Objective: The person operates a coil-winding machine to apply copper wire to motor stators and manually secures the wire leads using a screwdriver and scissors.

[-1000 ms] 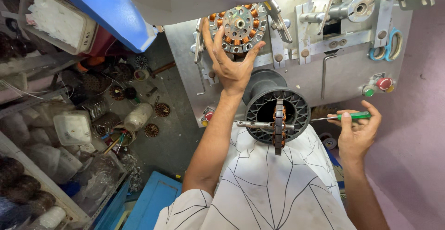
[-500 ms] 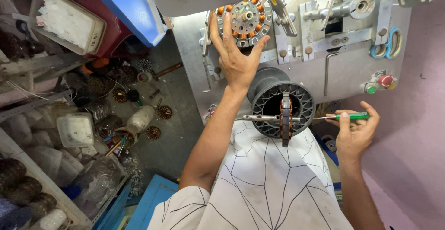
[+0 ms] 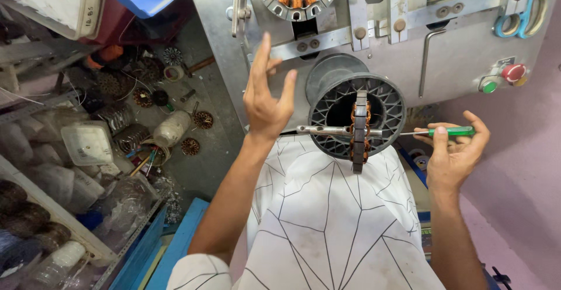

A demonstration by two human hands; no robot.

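A worker's left hand (image 3: 266,100) is hovering open-fingered beside the black spool (image 3: 357,111), while the right hand (image 3: 453,152) is pinching a green-handled screwdriver (image 3: 447,131). The screwdriver, probably light, stiff and slim, is lying level across the spool; its handle looks the safest grip.

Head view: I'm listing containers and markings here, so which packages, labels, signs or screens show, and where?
White box: top left, rectangular, small handwritten mark on its side.
Clear tub: left, on the cluttered floor, squarish, whitish lid.
White roll: floor, left of the left hand, cylindrical.
No signs or screens show.
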